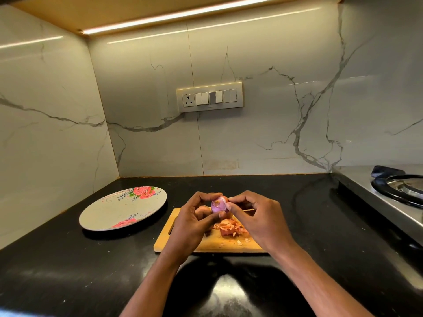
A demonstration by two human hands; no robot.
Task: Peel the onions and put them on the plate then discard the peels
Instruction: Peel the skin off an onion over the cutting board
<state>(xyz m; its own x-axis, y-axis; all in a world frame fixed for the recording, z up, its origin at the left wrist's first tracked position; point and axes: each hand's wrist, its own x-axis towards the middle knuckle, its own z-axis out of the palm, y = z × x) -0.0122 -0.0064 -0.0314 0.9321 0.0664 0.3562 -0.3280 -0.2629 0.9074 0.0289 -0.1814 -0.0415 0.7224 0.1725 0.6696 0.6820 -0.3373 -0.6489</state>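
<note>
Over the wooden cutting board point(183, 244), the left hand point(194, 223) is cupping a small purple onion point(218, 205) with curled fingers, while the right hand point(254, 216) is pinching at the onion's upper right side with thumb and forefinger. Dry peels point(231, 227) are lying in a heap on the board just below the hands. The flowered plate point(114, 211) is sitting bare on the black counter point(68, 271), to the left of the board.

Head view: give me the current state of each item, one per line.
onion: partly peeled, held above the board by both hands
left hand: gripping the onion
right hand: pinching at the onion
floral plate: no onions on it
peels: piled on the cutting board
</note>
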